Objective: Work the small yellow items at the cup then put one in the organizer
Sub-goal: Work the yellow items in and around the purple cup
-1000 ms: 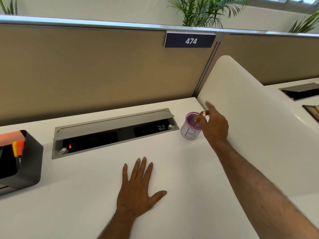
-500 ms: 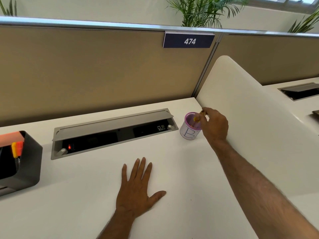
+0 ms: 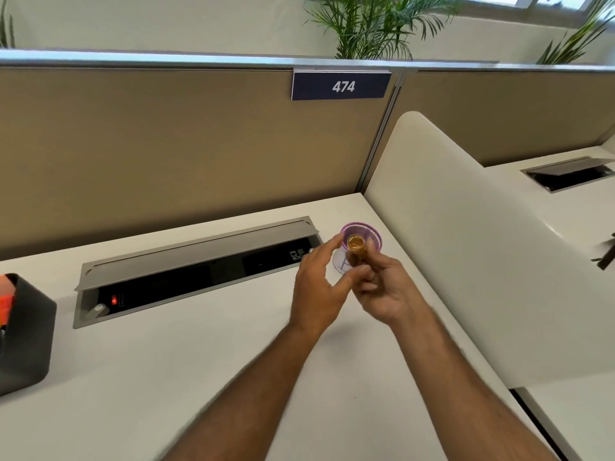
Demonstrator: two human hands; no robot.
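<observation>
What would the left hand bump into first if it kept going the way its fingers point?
Probably the small yellow item held up by the right hand. The left hand points up and right toward it, fingers spread. Just beyond sits the purple-rimmed cup. Depth is hard to judge from one view.

This is an office. A white desk [image 3: 166,377] sits inside a little work booth with tan divider walls [image 3: 166,154]. A blue sign [image 3: 341,86] on the wall shows the number 474. A gray flap [image 3: 196,247] in the desk opens onto plugs. Another desk [image 3: 572,207] just like it is next door. Green plants [image 3: 372,24] grow behind the walls.
</observation>
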